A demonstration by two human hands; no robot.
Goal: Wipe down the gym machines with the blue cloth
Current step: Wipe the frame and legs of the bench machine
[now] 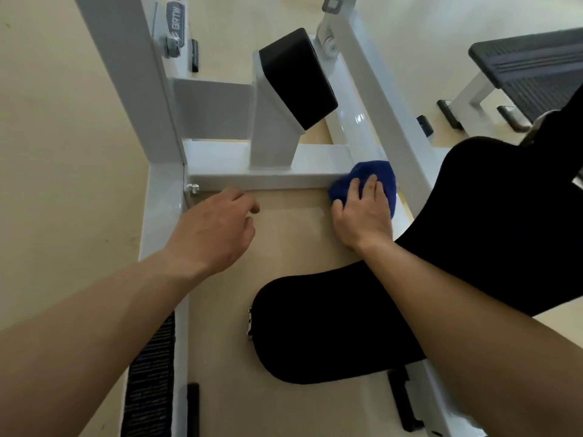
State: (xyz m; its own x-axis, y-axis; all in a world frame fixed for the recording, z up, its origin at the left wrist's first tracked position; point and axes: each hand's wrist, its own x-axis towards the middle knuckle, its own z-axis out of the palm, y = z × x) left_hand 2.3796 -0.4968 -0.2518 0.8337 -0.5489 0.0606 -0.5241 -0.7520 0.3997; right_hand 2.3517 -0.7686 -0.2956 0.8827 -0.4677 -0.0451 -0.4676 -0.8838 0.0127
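Crossbar wipe, right end.
The right hand gripped the bunched blue cloth against it; the left hand hung loosely curled, empty. Advised: firm, overlapping full-length passes.

The blue cloth lay bunched on the right end of the gym machine's glossy white crossbar, below 1 tilted black pad.

Only one view here: a wide-angle cam on the person's head, pointed steeply down at the white machine frame and the floor. It's close in, so the left hand and the right hand on the blue cloth land about mid-frame.
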